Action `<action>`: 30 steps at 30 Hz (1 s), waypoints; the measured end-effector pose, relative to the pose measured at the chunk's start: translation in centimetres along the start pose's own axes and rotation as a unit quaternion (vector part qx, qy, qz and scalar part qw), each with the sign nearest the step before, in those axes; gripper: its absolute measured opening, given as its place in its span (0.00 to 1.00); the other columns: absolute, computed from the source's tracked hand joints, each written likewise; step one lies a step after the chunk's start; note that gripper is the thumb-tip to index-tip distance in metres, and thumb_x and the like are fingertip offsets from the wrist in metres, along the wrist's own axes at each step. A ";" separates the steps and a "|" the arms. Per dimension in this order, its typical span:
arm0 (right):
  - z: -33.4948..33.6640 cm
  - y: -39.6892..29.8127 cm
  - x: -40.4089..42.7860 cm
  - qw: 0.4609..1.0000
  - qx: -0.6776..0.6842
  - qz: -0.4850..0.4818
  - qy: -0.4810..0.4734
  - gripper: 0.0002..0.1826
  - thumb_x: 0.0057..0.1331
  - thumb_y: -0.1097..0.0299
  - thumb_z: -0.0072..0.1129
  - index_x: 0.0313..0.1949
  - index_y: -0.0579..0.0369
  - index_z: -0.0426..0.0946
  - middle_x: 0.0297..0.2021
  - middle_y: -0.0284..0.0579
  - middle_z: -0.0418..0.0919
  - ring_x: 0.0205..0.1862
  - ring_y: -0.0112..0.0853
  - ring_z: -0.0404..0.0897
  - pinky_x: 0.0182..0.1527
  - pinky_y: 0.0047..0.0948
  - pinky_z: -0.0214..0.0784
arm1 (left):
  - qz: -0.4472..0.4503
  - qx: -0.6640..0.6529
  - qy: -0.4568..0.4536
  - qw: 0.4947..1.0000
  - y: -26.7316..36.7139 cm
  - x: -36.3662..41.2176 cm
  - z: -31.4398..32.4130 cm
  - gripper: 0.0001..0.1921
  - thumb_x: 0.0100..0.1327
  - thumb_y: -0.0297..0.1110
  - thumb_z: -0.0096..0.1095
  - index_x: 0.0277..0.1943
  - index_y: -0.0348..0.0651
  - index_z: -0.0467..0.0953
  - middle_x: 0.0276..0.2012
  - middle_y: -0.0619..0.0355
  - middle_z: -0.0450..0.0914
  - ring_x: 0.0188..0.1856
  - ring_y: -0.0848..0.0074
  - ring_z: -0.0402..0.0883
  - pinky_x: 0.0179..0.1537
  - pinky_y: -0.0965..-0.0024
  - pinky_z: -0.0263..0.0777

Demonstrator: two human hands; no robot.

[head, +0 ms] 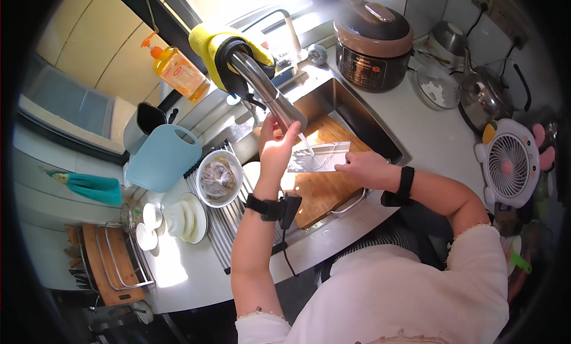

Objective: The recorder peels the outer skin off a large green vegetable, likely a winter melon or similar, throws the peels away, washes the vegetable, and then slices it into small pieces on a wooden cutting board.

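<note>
My left hand (277,143) is wrapped around the end of the metal faucet spout (285,109), thumb on its near side. A thin stream of water (308,145) runs from it onto a broad, flat metal blade (319,157), apparently a cleaver. My right hand (366,167) holds this blade at its right end; any handle is hidden in the fingers. Water spreads over the blade's upper face. Below it, a wooden cutting board (328,196) lies tilted in the steel sink (370,121).
A yellow cloth (209,49) hangs over the faucet. Left of the sink, a bowl (220,203) with bagged food sits on a roll-up rack (223,237), near a blue cutting board (165,158). An electric pressure cooker (374,45), a kettle (486,96) and a fan (508,165) stand at right.
</note>
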State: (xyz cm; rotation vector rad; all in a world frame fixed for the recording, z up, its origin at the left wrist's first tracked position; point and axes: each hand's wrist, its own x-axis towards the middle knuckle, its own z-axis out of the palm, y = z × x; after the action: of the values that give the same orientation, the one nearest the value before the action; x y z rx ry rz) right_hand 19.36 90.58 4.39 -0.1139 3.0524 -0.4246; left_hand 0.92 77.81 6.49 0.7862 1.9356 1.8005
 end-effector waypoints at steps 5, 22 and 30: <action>0.2 2.3 -2.0 0.987 0.130 0.095 0.008 0.22 0.48 0.74 0.54 0.46 0.49 0.70 0.32 0.49 0.74 0.32 0.43 0.75 0.33 0.35 0.67 | 0.041 0.102 0.052 0.993 0.0 1.2 1.5 0.23 0.45 0.39 0.70 0.41 0.37 0.70 0.28 0.57 0.76 0.29 0.77 0.76 0.31 0.76 0.70; -1.0 7.0 -8.9 0.689 0.637 0.321 0.128 0.25 0.58 0.73 0.51 0.55 0.62 0.56 0.22 0.37 0.70 0.21 0.21 0.70 0.22 0.20 0.65 | -0.075 0.192 -0.154 0.966 -8.3 -5.6 7.9 0.20 0.42 0.30 0.72 0.40 0.37 0.74 0.35 0.58 0.78 0.37 0.77 0.76 0.41 0.74 0.68; -0.4 8.6 -11.0 0.654 0.674 0.318 0.126 0.24 0.60 0.71 0.49 0.54 0.62 0.56 0.23 0.37 0.70 0.21 0.21 0.70 0.22 0.20 0.66 | -0.102 0.136 -0.092 0.981 -8.6 -3.1 8.7 0.22 0.41 0.32 0.72 0.39 0.33 0.73 0.33 0.55 0.79 0.35 0.74 0.78 0.38 0.73 0.70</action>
State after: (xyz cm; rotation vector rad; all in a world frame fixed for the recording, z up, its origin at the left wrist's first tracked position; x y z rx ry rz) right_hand 29.74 99.79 2.93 1.0536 1.8340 -2.4213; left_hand 7.48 82.45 -3.21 0.7768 2.0786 1.3147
